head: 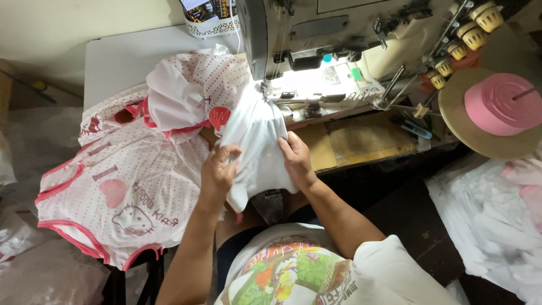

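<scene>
plain white cloth [257,135], creased; left hand [217,169] and right hand [294,155] pinch it.

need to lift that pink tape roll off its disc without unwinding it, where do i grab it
Best guess: grip the pink tape roll by its outer rim, fingers on opposite sides, coming straight down from above. It lies flat on the tan disc with a thin spindle poking up through its middle, so it likely has to lift upward off that.

Sewing workshop: industrial sewing machine [339,39] (garments [113,186] piled).
</scene>
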